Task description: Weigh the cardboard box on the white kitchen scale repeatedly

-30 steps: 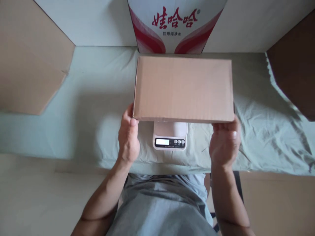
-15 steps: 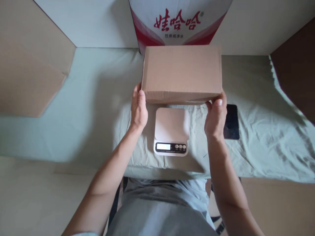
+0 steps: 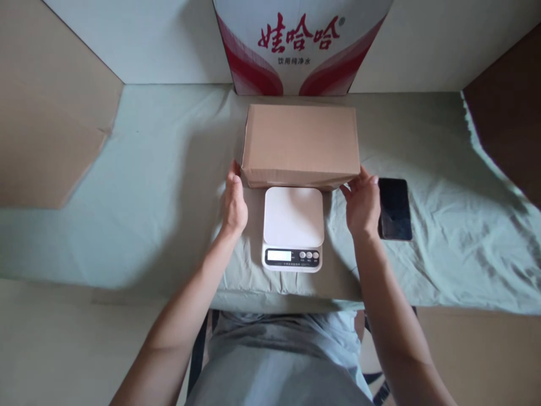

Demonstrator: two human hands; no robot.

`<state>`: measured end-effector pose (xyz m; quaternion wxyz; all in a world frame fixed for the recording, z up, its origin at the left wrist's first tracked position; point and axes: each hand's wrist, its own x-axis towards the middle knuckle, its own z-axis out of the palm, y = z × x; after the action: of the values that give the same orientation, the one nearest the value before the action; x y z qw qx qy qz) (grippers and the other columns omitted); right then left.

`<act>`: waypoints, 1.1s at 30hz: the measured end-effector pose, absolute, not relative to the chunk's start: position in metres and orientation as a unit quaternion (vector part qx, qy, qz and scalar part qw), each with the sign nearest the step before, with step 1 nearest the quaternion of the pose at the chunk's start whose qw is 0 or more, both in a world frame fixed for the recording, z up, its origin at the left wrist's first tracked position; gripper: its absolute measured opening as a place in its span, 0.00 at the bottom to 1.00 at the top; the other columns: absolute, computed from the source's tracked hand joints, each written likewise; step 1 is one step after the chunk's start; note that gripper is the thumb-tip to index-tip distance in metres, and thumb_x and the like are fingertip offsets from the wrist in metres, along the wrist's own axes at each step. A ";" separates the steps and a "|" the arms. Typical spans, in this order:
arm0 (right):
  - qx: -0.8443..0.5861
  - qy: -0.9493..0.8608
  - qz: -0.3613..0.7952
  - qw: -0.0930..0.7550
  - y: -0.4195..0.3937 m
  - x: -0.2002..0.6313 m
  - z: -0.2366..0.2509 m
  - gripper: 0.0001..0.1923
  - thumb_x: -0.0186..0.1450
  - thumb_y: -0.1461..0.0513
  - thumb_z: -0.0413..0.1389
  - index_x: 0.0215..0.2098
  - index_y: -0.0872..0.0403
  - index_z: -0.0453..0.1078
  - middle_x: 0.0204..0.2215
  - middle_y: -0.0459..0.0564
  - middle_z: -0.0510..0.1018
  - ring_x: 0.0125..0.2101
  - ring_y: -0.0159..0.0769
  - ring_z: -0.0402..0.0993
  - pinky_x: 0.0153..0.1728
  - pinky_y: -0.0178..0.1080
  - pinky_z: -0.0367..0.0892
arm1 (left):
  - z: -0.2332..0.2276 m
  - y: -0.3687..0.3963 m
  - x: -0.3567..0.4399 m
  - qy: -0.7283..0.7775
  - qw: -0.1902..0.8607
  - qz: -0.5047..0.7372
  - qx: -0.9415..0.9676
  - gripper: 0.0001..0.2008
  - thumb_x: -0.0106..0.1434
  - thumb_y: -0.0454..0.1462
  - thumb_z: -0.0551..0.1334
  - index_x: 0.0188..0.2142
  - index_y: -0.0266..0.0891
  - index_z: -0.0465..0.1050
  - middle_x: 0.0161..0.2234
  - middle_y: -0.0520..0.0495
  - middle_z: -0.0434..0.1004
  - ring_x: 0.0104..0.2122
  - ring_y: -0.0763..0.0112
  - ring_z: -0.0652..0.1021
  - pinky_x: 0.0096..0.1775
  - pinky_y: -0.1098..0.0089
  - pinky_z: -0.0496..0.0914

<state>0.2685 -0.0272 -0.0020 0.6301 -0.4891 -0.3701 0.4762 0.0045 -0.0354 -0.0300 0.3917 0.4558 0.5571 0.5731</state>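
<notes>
A closed brown cardboard box (image 3: 302, 138) sits behind a white kitchen scale (image 3: 293, 216) on the green cloth. My left hand (image 3: 235, 208) is at the box's lower left corner, its thumb off the cardboard and its fingers stretched, partly hidden beyond the edge. At the opposite corner, my right hand (image 3: 364, 206) has its fingers against or close to the box's side, with the thumb apart from it. Whether the fingertips still touch the box is hard to see. The scale's plate is bare and its display is lit, though I cannot read it.
A dark phone (image 3: 395, 208) lies just right of my right hand. Behind the box stands a large white and red carton (image 3: 291, 73) against the wall. A big cardboard panel (image 3: 51, 113) occupies the left, and a dark brown panel (image 3: 507, 118) the right.
The cardboard box has come down onto the cloth and looks smaller, farther from me. My hands have loosened from its sides, thumbs lifting off the cardboard. The view has shifted slightly.
</notes>
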 end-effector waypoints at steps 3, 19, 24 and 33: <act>-0.486 -0.310 0.529 0.623 -0.019 0.279 -0.012 0.24 0.60 0.43 0.47 0.43 0.49 0.69 0.43 0.49 0.77 0.47 0.40 0.73 0.55 0.53 0.63 | -0.039 -0.033 -0.002 0.548 0.407 0.589 0.432 0.31 0.64 0.57 0.51 0.59 0.44 0.62 0.64 0.42 0.59 0.64 0.63 0.60 0.64 0.58 0.55; -0.478 -0.352 0.529 0.607 -0.015 0.259 0.007 0.24 0.58 0.41 0.48 0.38 0.47 0.70 0.46 0.48 0.76 0.51 0.41 0.70 0.54 0.49 0.63 | -0.012 -0.015 0.012 0.501 0.497 0.589 0.393 0.33 0.58 0.62 0.52 0.52 0.46 0.69 0.62 0.43 0.62 0.65 0.57 0.59 0.63 0.51 0.55; -0.482 -0.404 0.486 0.608 -0.029 0.258 0.040 0.26 0.61 0.40 0.43 0.43 0.44 0.71 0.50 0.48 0.73 0.56 0.41 0.65 0.59 0.50 0.58 | 0.028 -0.029 0.021 0.455 0.454 0.602 0.473 0.29 0.62 0.59 0.51 0.53 0.47 0.68 0.60 0.46 0.65 0.65 0.59 0.59 0.64 0.56 0.54; -0.475 -0.397 0.461 0.636 -0.105 0.246 0.045 0.22 0.64 0.46 0.44 0.43 0.45 0.74 0.47 0.48 0.76 0.56 0.41 0.67 0.64 0.50 0.54 | 0.038 -0.113 0.021 0.478 0.455 0.620 0.423 0.15 0.66 0.50 0.53 0.45 0.47 0.70 0.53 0.48 0.71 0.58 0.64 0.69 0.60 0.60 0.62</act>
<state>0.2456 -0.1045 0.0446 0.6357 -0.4747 -0.3969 0.4614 0.0210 -0.1128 0.0382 0.4554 0.4234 0.4781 0.6202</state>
